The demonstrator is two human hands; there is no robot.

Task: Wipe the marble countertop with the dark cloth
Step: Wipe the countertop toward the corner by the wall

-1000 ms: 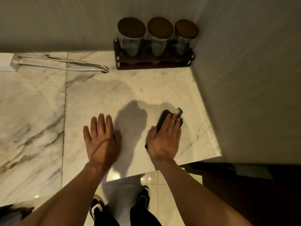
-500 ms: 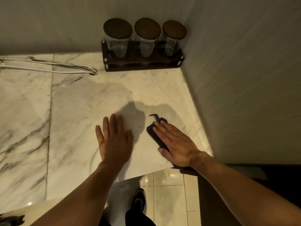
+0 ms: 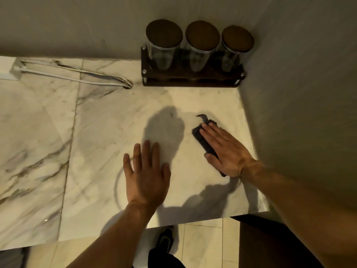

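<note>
Right hand (image 3: 227, 151) is flat, palm down, fingers extended and pressed on the dark cloth (image 3: 204, 141). Not a grip, just an open palm bearing down. Cloth is folded into a narrow strip, lying on the marble countertop (image 3: 100, 132) in the right part of the surface, close to the right side wall (image 3: 309, 93). It runs diagonally from far-left to near-right under the hand. Its left edge and a near-right corner by the wrist show past the hand; a small loop or tag (image 3: 201, 117) sticks out at the far end, beyond the fingertips.

Left hand (image 3: 146, 176) is also open and flat on the marble, fingers together pointing far, holding nothing. It sits left of the cloth, apart from it, with bare stone between.

Far right corner: three clear glass jars (image 3: 200, 47) with dark round lids, in a row in a dark wooden rack (image 3: 191, 82) against the back wall. Jar contents can't be made out.

Far left: white cables (image 3: 77, 76) lie across the marble and drop into a hole in the counter just left of the rack. A white block (image 3: 7, 70) at the left edge is where they start; can't tell what it is.

Near edge: tiled floor (image 3: 202, 238) below the counter, one dark shoe (image 3: 165, 238) visible. Hands and forearms cast shadows on the stone.
</note>
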